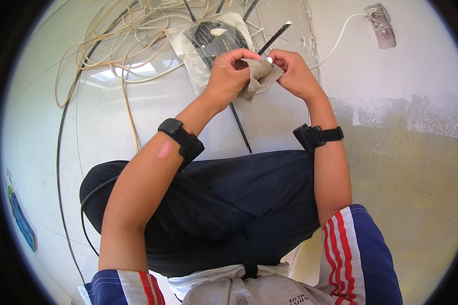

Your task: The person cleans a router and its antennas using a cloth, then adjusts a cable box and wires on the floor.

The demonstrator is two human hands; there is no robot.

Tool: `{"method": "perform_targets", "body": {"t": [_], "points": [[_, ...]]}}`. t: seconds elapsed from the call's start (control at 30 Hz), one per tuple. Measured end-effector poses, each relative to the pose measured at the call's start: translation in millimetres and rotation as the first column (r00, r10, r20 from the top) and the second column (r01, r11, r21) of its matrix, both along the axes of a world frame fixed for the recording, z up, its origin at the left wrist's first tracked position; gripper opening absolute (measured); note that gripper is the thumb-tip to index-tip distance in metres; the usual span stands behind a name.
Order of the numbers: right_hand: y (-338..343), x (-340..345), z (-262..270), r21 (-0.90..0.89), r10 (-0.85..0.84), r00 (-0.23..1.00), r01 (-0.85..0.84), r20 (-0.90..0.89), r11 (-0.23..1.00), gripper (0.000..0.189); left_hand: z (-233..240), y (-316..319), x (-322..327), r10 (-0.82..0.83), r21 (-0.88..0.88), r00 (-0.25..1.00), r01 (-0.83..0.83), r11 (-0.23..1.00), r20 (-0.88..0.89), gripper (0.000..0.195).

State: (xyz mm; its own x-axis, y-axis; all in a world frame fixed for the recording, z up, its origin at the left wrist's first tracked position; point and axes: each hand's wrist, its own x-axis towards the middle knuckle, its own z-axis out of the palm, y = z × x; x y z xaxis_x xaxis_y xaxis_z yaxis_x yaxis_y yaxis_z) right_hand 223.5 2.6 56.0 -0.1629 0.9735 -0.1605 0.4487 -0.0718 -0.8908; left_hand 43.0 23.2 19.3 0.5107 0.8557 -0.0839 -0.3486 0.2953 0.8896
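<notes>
My left hand (231, 74) grips a crumpled, dirty beige cloth (261, 74) from the left. Opposite it, my right hand (292, 70) pinches the cloth's right edge with thumb and fingertips. A small white rounded end (270, 60) shows at the cloth's top, by the right fingertips; what it belongs to is hidden. Just behind my hands sits a black device that looks like a router (221, 40), under dusty clear plastic film (191, 70). Black antennas stick out from it, one with a pale tip (276, 37) and another pointing towards me (240, 127).
Loose coils of beige cable (126, 57) lie at the upper left on the glossy tiled floor (110, 126). A black cable (61, 152) runs down the left. On the right, a partly painted wall (397, 152) holds a recessed electrical box (381, 28) with a white cable (337, 40).
</notes>
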Motion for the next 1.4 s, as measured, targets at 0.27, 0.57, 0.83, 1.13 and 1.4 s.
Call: {"method": "perform_targets", "body": {"t": [0.27,0.57,0.83,1.13,1.4], "points": [[-1,1,-1,-0.003,0.018,0.999,-0.018,0.045,1.0,0.024,-11,1,0,-0.044,-0.011,0.999,0.044,0.999,-0.025,0.014],[-1,-3,-1,-0.03,-0.017,1.0,0.017,0.015,0.999,0.029,-23,-3,0,-0.038,-0.078,0.999,0.038,0.996,0.0,0.015],[0,-5,2,-0.044,-0.021,0.998,0.024,0.06,0.999,0.027,-16,-2,-2,-0.056,-0.075,0.998,0.056,0.996,-0.007,0.015],[-1,-3,-4,-0.007,-0.005,1.0,0.006,0.017,1.0,0.027,-17,6,-2,-0.051,-0.016,0.998,0.05,0.999,-0.029,0.012],[-2,-8,8,-0.022,-0.046,0.994,0.048,0.094,0.999,0.029,-10,2,-2,-0.05,-0.037,0.999,0.05,0.998,-0.016,0.014]]}}
